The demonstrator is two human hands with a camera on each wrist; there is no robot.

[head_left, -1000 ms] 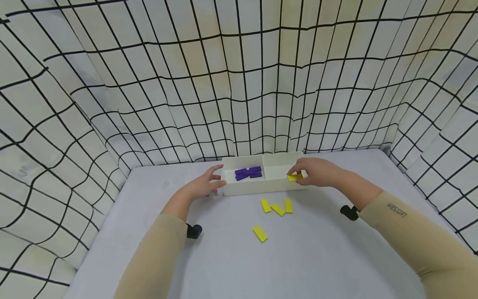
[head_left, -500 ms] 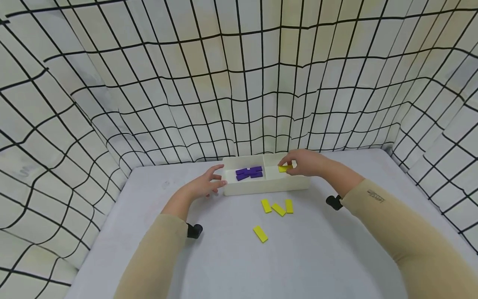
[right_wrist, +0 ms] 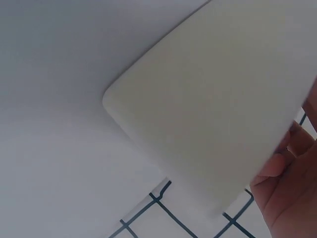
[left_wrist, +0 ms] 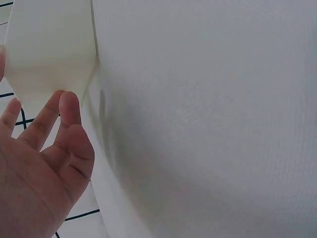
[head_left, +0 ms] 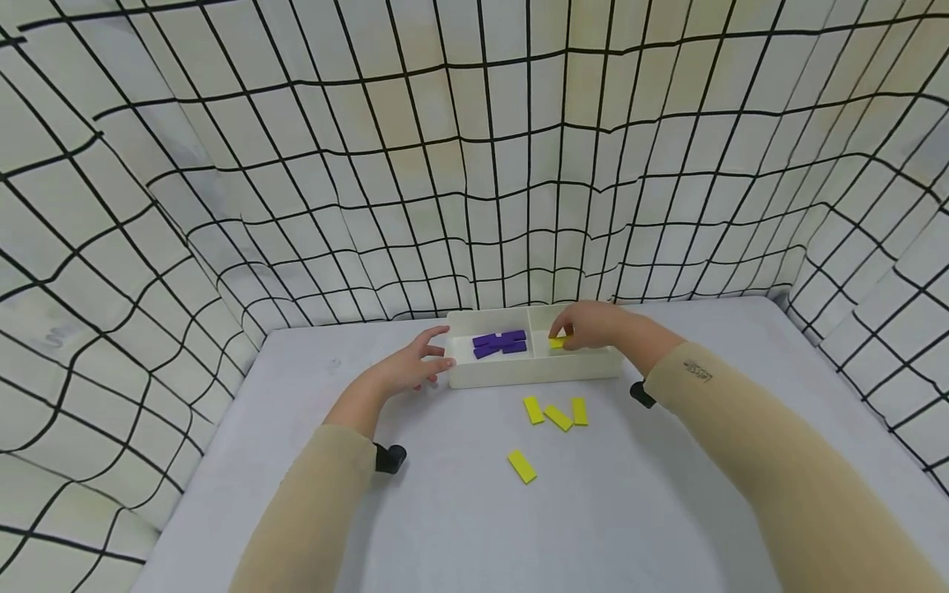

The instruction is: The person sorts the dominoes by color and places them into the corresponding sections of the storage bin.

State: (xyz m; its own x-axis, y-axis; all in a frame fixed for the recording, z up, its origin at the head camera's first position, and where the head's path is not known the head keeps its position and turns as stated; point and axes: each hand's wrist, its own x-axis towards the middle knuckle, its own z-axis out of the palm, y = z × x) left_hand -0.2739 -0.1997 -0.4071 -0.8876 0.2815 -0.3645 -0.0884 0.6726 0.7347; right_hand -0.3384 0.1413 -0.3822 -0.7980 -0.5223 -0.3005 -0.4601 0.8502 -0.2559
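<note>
A white two-compartment box [head_left: 534, 374] stands at the back of the table. Several purple rectangular tiles [head_left: 485, 350] lie in its left compartment. My right hand [head_left: 596, 324] reaches over the front wall into the right compartment and pinches a yellow rectangular tile [head_left: 558, 343]. At the box's left end, my left hand [head_left: 404, 368] has its fingers spread, with the fingertips right at the end wall [left_wrist: 49, 44]. In the right wrist view, the box wall [right_wrist: 208, 104] hides the right hand's fingertips and the tile.
In front of the box lie several yellow tiles [head_left: 533, 410], one of them a loose tile [head_left: 522, 466] nearer the person. A white cloth covers the table [head_left: 445, 511]. White walls with a black grid net [head_left: 489, 165] close in the back and sides.
My right hand has moved left with the yellow tile, from the box's right end over into the right compartment, then lower. The left hand stays at the left end.
</note>
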